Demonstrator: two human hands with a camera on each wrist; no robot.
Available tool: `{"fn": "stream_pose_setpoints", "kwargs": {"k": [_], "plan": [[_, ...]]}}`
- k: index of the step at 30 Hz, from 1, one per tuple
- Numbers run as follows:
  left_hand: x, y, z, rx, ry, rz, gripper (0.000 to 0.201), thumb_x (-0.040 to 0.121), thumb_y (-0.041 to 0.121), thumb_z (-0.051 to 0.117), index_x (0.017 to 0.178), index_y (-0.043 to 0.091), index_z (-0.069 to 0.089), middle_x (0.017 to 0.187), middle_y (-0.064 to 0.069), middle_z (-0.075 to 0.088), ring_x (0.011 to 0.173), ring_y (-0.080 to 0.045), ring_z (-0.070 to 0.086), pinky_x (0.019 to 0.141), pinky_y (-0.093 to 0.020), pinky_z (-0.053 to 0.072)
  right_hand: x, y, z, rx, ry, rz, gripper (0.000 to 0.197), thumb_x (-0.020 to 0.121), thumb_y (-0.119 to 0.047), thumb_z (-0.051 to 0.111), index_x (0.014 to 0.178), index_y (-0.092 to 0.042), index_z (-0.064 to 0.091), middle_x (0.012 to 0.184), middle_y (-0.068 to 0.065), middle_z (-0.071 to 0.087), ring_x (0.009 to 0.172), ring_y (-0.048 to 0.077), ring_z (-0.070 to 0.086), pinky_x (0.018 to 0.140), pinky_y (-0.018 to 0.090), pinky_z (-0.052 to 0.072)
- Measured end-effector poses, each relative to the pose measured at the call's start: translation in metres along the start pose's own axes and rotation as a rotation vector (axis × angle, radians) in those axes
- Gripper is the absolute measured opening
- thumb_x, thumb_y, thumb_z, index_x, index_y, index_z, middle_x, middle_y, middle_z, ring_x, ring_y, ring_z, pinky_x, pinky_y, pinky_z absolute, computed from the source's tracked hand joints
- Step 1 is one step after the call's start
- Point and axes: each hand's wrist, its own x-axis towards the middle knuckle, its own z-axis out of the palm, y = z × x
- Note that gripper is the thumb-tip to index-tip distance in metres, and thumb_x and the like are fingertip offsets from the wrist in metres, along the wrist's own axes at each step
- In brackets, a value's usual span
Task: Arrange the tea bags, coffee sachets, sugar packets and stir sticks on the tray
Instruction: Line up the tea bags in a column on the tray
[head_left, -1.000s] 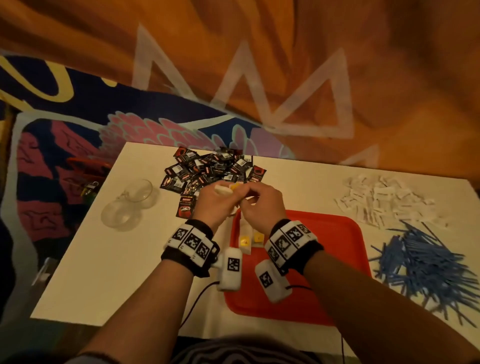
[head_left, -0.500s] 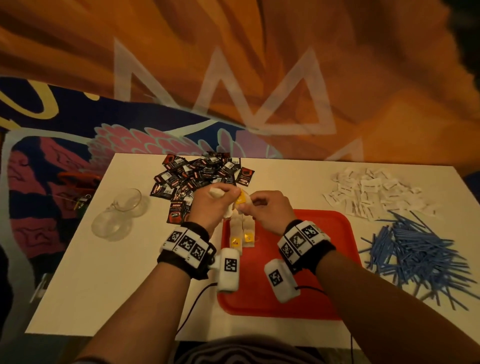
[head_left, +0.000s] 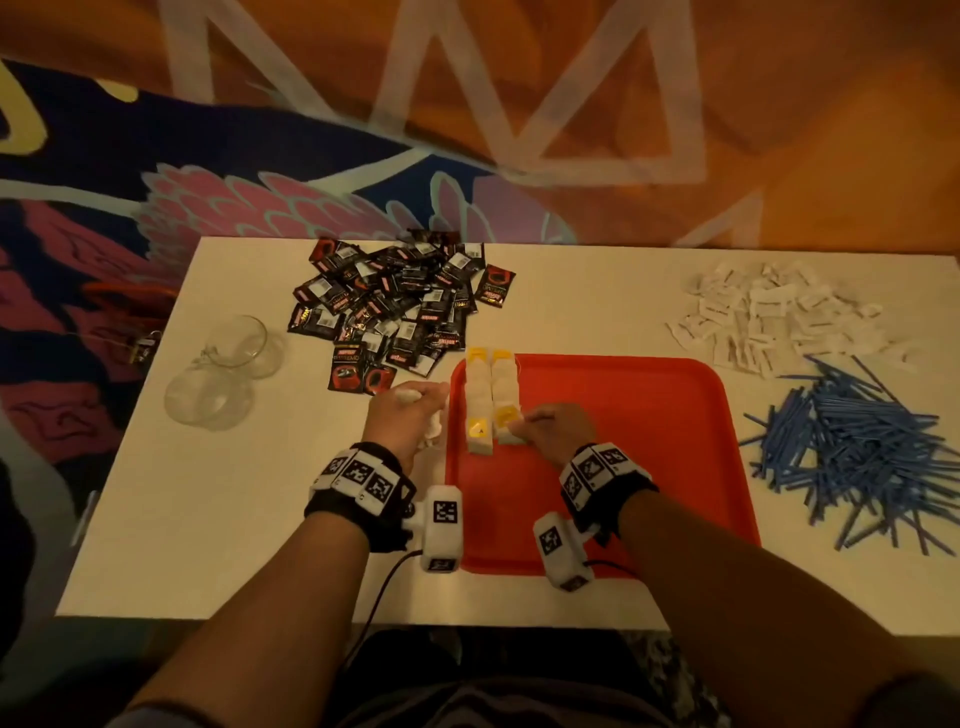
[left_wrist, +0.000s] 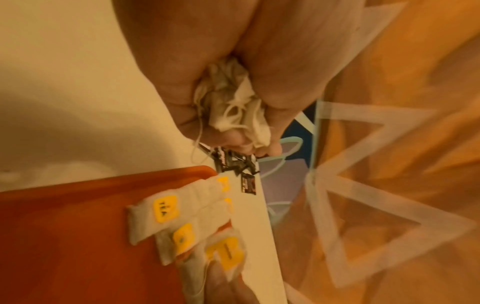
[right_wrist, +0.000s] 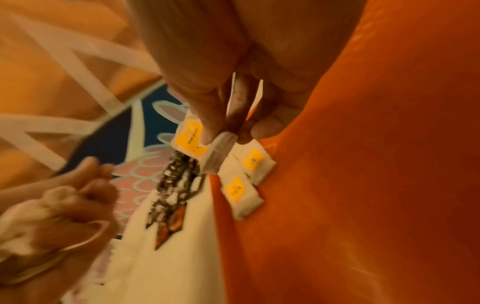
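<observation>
The right hand (right_wrist: 233, 82) pinched a white tea bag (right_wrist: 217, 153) with its yellow tag (right_wrist: 191, 137) between thumb and fingers, low over the orange-red tray (right_wrist: 363, 185). Just beyond it, two more yellow-tagged tea bags (right_wrist: 244, 195) lay side by side on the tray near its edge. On the white table (right_wrist: 155, 267) lay dark coffee sachets (right_wrist: 176, 185). The blurred left hand (right_wrist: 64, 216) clutched a white bundle.

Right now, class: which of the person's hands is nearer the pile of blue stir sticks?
Right. The right hand is over the red tray, nearer the stir sticks; the left hand is beyond the tray's far side.
</observation>
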Motion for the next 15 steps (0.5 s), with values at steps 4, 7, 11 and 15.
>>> {"fn": "stream_pose_setpoints", "kwargs": {"k": [4, 7, 11, 15], "plan": [[0.0, -0.023, -0.021, 0.011, 0.027, -0.065, 0.005, 0.09, 0.015, 0.071, 0.089, 0.01, 0.072, 0.065, -0.005, 0.063, 0.056, -0.018, 0.053, 0.055, -0.029, 0.046, 0.012, 0.018, 0.015, -0.084, -0.01, 0.1, 0.026, 0.086, -0.029, 0.073, 0.108, -0.016, 0.071, 0.102, -0.003, 0.065, 0.093, 0.013, 0.057, 0.081, 0.025, 0.047], [0.001, -0.034, -0.034, 0.036, 0.042, -0.084, 0.004, 0.09, 0.015, 0.07, 0.087, 0.012, 0.072, 0.068, -0.006, 0.063, 0.059, -0.018, 0.054, 0.052, -0.027, 0.044, 0.021, 0.02, 0.026, -0.119, 0.009, 0.116, 0.029, 0.085, -0.031, 0.074, 0.111, -0.018, 0.071, 0.117, 0.001, 0.067, 0.106, 0.019, 0.061, 0.094, 0.031, 0.05], [0.003, -0.04, -0.045, 0.025, 0.042, -0.098, 0.008, 0.09, 0.013, 0.069, 0.082, 0.01, 0.07, 0.062, -0.007, 0.057, 0.053, -0.018, 0.047, 0.051, -0.026, 0.039, 0.03, 0.017, 0.033, -0.154, 0.047, 0.15, 0.027, 0.083, -0.031, 0.075, 0.107, -0.018, 0.072, 0.106, -0.001, 0.067, 0.095, 0.015, 0.061, 0.073, 0.024, 0.053], [0.005, -0.042, -0.049, 0.003, 0.037, -0.098, 0.008, 0.09, 0.013, 0.069, 0.083, 0.01, 0.069, 0.065, -0.008, 0.058, 0.055, -0.018, 0.048, 0.052, -0.027, 0.039, 0.033, 0.016, 0.037, -0.23, 0.096, 0.205, 0.021, 0.078, -0.032, 0.079, 0.087, -0.023, 0.062, 0.089, -0.007, 0.061, 0.068, 0.005, 0.05, 0.047, 0.017, 0.034]]}}
